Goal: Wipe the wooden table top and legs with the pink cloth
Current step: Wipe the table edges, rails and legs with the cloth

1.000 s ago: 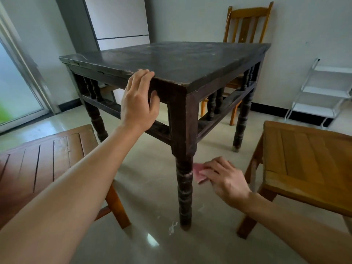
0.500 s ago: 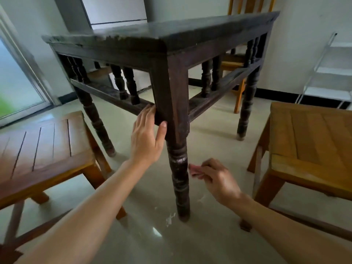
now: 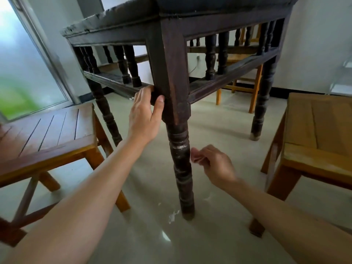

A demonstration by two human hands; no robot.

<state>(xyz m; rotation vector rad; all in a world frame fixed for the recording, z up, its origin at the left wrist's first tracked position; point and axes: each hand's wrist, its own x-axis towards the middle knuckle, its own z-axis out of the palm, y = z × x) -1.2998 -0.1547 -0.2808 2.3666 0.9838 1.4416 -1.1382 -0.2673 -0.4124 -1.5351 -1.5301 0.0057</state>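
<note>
The dark wooden table [image 3: 171, 44] rises above me, its near corner leg [image 3: 182, 168] running down to the floor at centre. My left hand [image 3: 145, 117] grips the square upper part of that leg, thumb on the front face and fingers wrapped behind. My right hand [image 3: 215, 164] pinches the small pink cloth [image 3: 195, 155] just right of the leg's turned section, close to a pale worn ring on the wood. Whether the cloth touches the leg I cannot tell.
A reddish slatted stool [image 3: 47, 138] stands close on the left and a lighter wooden stool [image 3: 314, 134] close on the right. A wooden chair [image 3: 245, 77] sits behind the table. A glass door [image 3: 22, 63] is at far left. A white smear [image 3: 173, 216] marks the shiny floor.
My view has dropped from above the table top to below its edge. My left hand slid from the top edge down to the corner leg. My right hand stayed beside the leg with the cloth.
</note>
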